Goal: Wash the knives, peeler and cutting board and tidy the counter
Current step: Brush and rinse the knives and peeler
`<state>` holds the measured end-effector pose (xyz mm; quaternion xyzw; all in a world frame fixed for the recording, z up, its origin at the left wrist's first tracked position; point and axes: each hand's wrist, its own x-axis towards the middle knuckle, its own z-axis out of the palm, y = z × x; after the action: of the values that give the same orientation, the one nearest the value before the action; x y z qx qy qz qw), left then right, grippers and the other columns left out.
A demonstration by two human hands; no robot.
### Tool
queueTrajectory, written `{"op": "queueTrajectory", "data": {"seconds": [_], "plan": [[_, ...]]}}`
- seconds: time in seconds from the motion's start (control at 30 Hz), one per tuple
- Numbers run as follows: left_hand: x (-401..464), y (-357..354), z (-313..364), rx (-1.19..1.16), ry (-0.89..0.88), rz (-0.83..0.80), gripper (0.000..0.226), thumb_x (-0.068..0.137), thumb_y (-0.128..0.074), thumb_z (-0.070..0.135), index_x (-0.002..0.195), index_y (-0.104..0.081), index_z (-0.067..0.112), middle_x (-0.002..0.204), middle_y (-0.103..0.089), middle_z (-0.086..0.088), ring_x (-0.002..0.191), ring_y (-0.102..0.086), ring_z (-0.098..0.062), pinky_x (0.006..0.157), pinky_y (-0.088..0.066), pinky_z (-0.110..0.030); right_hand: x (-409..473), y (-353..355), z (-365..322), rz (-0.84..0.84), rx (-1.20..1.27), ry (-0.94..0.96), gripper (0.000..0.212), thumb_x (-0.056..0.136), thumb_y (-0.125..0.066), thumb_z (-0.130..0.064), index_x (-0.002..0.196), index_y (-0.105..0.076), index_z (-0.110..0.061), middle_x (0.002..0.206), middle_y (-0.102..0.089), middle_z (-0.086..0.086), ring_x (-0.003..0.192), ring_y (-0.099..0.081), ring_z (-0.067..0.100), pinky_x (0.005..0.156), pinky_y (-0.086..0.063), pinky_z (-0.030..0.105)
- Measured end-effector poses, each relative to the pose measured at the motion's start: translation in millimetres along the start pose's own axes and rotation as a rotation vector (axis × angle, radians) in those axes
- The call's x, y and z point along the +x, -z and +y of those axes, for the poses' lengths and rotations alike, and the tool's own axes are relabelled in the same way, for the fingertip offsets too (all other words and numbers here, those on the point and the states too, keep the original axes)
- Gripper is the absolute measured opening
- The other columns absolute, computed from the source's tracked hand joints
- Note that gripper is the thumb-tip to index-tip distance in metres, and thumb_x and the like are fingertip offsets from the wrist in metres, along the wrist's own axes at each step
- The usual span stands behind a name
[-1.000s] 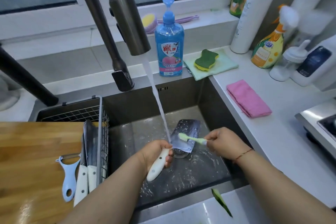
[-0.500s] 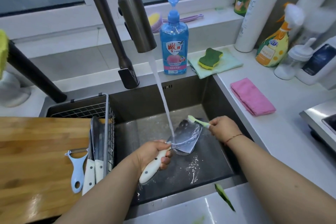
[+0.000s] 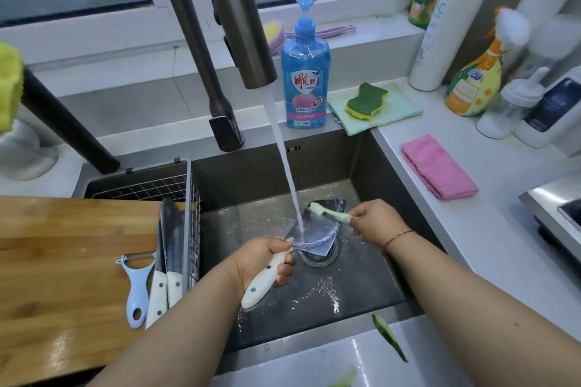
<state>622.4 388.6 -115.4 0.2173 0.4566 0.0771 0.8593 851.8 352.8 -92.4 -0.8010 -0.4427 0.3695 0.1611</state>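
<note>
- Two hands are busy over the sink [image 3: 374,166].
- Your left hand [image 3: 262,256] has its fingers curled tight around the white handle of a big knife [image 3: 314,234].
- Its wide blade sits under the water [image 3: 284,163] that runs down from the tap [image 3: 242,38], just above the drain [image 3: 317,256].
- Your right hand [image 3: 375,221] pinches a small green brush [image 3: 328,212]. The brush tip rests on the far end of the blade.
- Your wooden cutting board [image 3: 69,261] lies on the left, beside the sink.
- On the board lies a blue peeler [image 3: 136,287], and right next to it lie two more knives [image 3: 168,264] with white handles.
- Those knives lie side by side at the edge of the board, beside a wire rack [image 3: 185,192].
- Behind the sink stands a blue soap bottle [image 3: 305,72].
- Near it a green sponge [image 3: 366,100] sits on a light green cloth [image 3: 397,110].
- On the counter [image 3: 490,248] to the right lies a folded pink cloth [image 3: 438,171].
- One green peel [image 3: 390,338] lies on the front edge of the sink.
</note>
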Motion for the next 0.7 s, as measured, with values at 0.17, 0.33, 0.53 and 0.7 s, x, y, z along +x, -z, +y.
{"op": "queueTrajectory", "data": {"seconds": [0.17, 0.33, 0.53, 0.7], "plan": [[-6, 2, 0, 0.019, 0.001, -0.026, 0.010, 0.090, -0.047, 0.010, 0.081, -0.043, 0.012, 0.058, -0.046, -0.007, 0.035, -0.042, -0.014, 0.035, -0.037, -0.016, 4, 12, 0, 0.049, -0.136, 0.014, 0.014, 0.087, -0.060, -0.022, 0.082, -0.073, -0.018, 0.081, -0.072, 0.008, 0.075, -0.067, 0.027, 0.062, -0.049, 0.027], [-5, 2, 4, -0.049, -0.036, 0.017, 0.015, 0.096, -0.041, 0.009, 0.082, -0.041, 0.012, 0.057, -0.046, -0.007, 0.034, -0.041, -0.014, 0.035, -0.038, -0.017, -27, -3, -18, -0.094, 0.055, 0.092, 0.013, 0.083, -0.065, -0.018, 0.073, -0.072, -0.023, 0.070, -0.070, 0.006, 0.058, -0.059, 0.021, 0.060, -0.053, 0.032], [-7, 8, 7, -0.164, -0.067, 0.016, 0.004, 0.088, -0.046, 0.009, 0.086, -0.042, 0.009, 0.058, -0.046, -0.007, 0.035, -0.043, -0.014, 0.033, -0.038, -0.018, -40, -3, -12, -0.241, 0.217, 0.040, 0.009, 0.087, -0.064, -0.014, 0.088, -0.073, -0.016, 0.060, -0.064, 0.001, 0.041, -0.047, 0.009, 0.038, -0.034, 0.019], [-12, 12, 6, -0.186, -0.055, -0.052, 0.008, 0.084, -0.048, 0.011, 0.082, -0.040, 0.011, 0.058, -0.046, -0.008, 0.036, -0.044, -0.015, 0.034, -0.040, -0.018, -7, 12, 10, -0.013, 0.171, -0.053, 0.010, 0.085, -0.067, -0.017, 0.080, -0.074, -0.014, 0.061, -0.065, 0.003, 0.044, -0.048, 0.013, 0.043, -0.038, 0.020]]}}
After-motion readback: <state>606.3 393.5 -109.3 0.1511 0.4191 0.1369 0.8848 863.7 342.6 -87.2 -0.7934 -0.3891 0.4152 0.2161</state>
